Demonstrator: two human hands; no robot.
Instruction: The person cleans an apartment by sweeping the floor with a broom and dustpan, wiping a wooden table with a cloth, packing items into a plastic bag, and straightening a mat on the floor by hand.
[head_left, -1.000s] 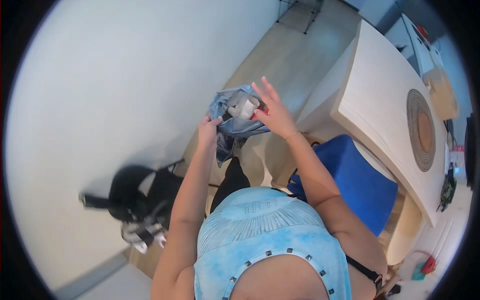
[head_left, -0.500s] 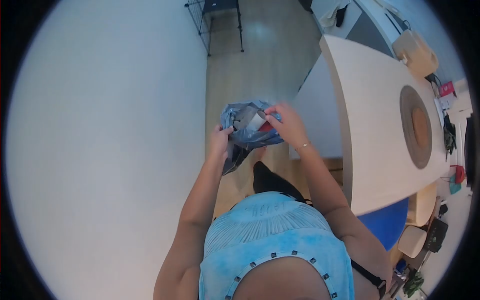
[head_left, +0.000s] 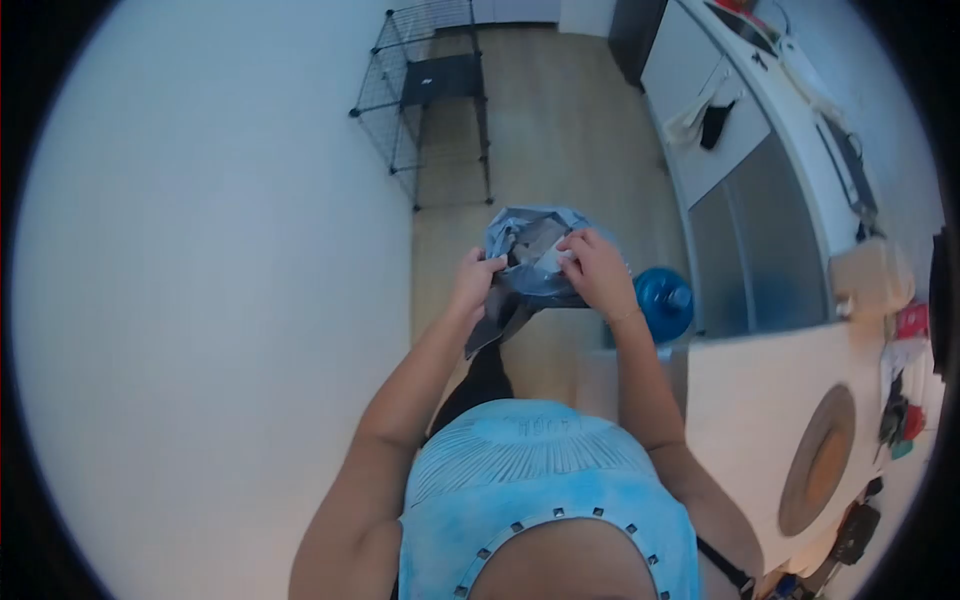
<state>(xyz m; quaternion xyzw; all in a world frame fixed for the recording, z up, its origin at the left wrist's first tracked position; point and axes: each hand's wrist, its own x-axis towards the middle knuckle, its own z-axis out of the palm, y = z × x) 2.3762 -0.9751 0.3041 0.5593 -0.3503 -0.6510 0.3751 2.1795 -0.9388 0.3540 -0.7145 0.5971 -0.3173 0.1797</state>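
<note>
A grey-blue plastic bag [head_left: 540, 285] hangs in front of me, its mouth gaping upward. My left hand [head_left: 477, 280] is closed on the left side of its rim. On the opposite side, my right hand [head_left: 600, 272] grips the rim with bent fingers. Inside the bag I see crumpled greyish contents and a pale piece [head_left: 552, 256] close to my right fingertips. Whether those fingers also touch that piece, I cannot tell. The lower part of the bag droops toward my legs.
A black wire-grid rack [head_left: 440, 85] stands by the left wall. To the right are a large blue water bottle [head_left: 664, 304] on the floor and a pale counter [head_left: 740, 400] bearing a round mat [head_left: 800, 490]. Kitchen cabinets [head_left: 765, 240] line the right side.
I have moved forward along the passage, so the rack is nearer and the counter lies further back. The blue bottle has come into view. Both hands still hold the bag.
</note>
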